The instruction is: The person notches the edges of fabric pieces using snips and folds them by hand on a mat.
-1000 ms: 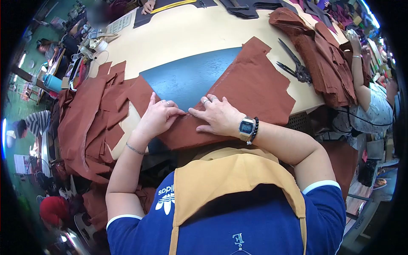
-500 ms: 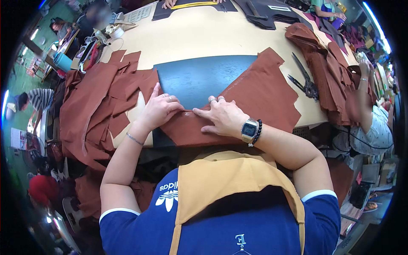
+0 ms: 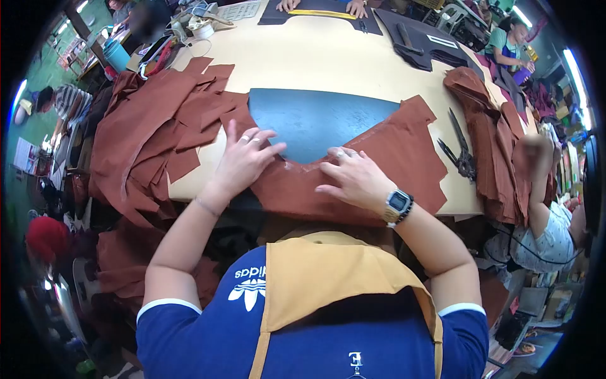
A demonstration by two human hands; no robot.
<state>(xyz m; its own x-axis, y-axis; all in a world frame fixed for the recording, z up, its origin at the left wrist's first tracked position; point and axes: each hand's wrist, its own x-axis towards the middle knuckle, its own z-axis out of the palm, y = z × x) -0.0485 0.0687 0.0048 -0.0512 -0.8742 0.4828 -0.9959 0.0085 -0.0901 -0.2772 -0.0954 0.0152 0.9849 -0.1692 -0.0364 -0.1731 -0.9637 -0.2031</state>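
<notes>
A reddish-brown leather piece [image 3: 404, 151] lies along the near edge of the table, partly over a dark blue-grey board [image 3: 322, 120]. My left hand [image 3: 247, 155] is at the left part of the piece's folded edge, fingers spread and slightly blurred, holding nothing. My right hand [image 3: 353, 177], with a watch at the wrist, rests on the brown piece right of the board's near corner, its fingers apart. Between the hands, the edge shows a pale line.
Brown pieces [image 3: 151, 126] are heaped at left, more [image 3: 483, 126] at right. Black scissors [image 3: 464, 151] lie beside the right pile. Across the table [image 3: 303, 54], a person's hands [image 3: 356, 7] touch dark material with a yellow ruler [image 3: 325, 12]. Another person [image 3: 549, 221] is at right.
My left hand has lifted its fingers from the folded edge and opened, and my right hand has slid right, away from it. The view has shifted, showing more of the table's far side.
</notes>
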